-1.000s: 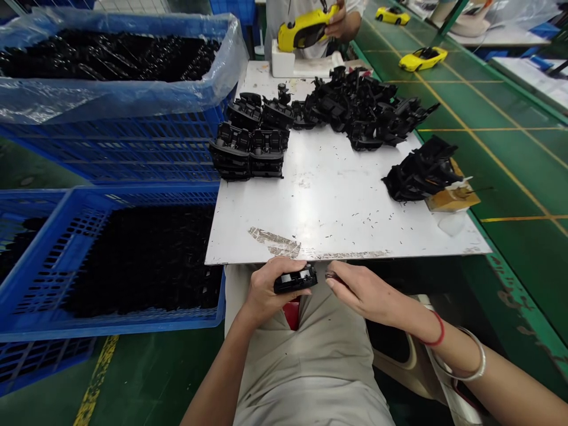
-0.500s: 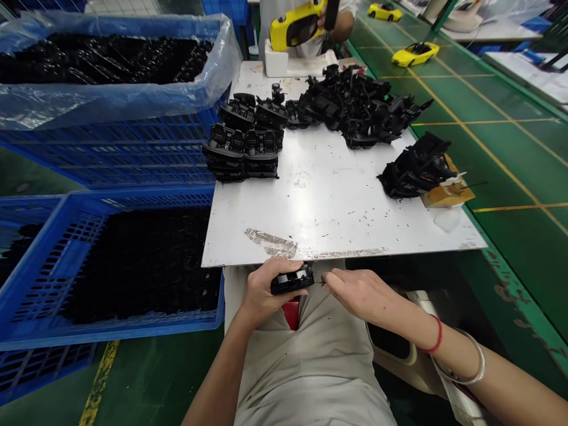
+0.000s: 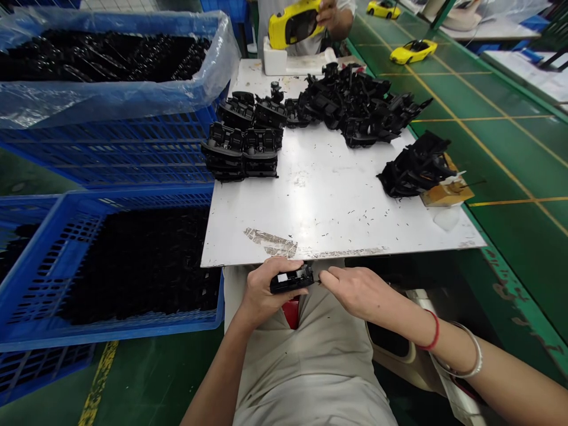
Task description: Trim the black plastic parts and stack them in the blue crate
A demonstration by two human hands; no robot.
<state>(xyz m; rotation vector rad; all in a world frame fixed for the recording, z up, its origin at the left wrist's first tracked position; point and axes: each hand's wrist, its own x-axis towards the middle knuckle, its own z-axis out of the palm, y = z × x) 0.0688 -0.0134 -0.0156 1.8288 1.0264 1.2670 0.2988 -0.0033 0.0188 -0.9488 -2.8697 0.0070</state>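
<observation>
In the head view, my left hand (image 3: 260,291) is wrapped round a black plastic toy-car part (image 3: 290,280), over my lap and just below the table edge. A pale patch shows on the part's upper face. At its right end my right hand (image 3: 350,289) is closed in a pinch. Something thin and dark pokes out from those fingertips towards the part, too small to name. Whether it touches the part I cannot tell. Above my hands lies the white table (image 3: 310,201), with small black scraps scattered over it.
Stacked black car interiors (image 3: 244,151) stand on the table's left, with a heap of black parts (image 3: 350,103) behind. More black parts (image 3: 415,165) lean by a yellowish block (image 3: 448,192). Blue crates (image 3: 31,319) flank the left; a green conveyor (image 3: 479,136) carries yellow toy cars. Opposite, a person holds a yellow body (image 3: 279,29).
My right hand has shifted slightly left, nearer the black part. My left hand stays put round it. Across the table, the other person's hand has moved on the yellow car body.
</observation>
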